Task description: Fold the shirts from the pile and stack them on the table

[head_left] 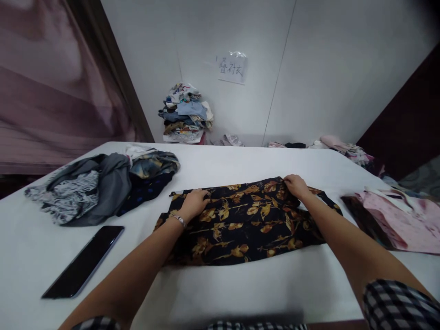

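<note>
A black garment with a gold leaf print (247,229) lies spread flat on the white table (220,284) in front of me. My left hand (194,203) is curled closed on the cloth near its far left edge; a bracelet sits on that wrist. My right hand (295,185) pinches the far edge of the same garment, fingers closed on the fabric. Both forearms reach out over the table from checked sleeves.
A dark phone (84,261) lies at the near left. A heap of grey, patterned and dark clothes (103,185) sits at the far left. A pink garment (402,220) lies at the right. More clothes are stacked against the wall (185,114), under a paper sign (232,67).
</note>
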The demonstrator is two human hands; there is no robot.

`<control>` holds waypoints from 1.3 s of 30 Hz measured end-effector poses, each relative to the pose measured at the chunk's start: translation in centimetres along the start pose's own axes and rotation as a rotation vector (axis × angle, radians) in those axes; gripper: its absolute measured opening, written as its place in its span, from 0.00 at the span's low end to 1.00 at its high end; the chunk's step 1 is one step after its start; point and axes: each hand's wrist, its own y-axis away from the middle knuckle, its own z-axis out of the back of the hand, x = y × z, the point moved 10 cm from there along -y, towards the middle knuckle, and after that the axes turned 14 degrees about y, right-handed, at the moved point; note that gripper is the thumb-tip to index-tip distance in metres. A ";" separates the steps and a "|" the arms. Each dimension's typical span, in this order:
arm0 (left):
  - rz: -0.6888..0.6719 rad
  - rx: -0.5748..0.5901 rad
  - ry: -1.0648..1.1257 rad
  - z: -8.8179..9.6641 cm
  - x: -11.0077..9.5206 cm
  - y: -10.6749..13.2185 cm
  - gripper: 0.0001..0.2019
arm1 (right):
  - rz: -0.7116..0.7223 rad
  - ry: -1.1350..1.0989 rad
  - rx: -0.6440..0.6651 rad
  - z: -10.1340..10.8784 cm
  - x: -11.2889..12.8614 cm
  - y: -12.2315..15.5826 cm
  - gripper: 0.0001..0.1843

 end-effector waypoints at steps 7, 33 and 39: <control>0.155 -0.130 -0.090 2.0 0.3 0.4 0.16 | 0.003 -0.102 0.053 -1.2 -1.1 1.0 0.15; -0.104 0.009 -0.028 -3.7 -1.5 -0.5 0.23 | 0.072 0.160 0.113 -0.5 1.2 3.6 0.18; -0.122 -0.107 -0.026 -1.5 -2.8 -1.5 0.22 | 0.045 0.118 0.114 -0.6 1.1 2.7 0.22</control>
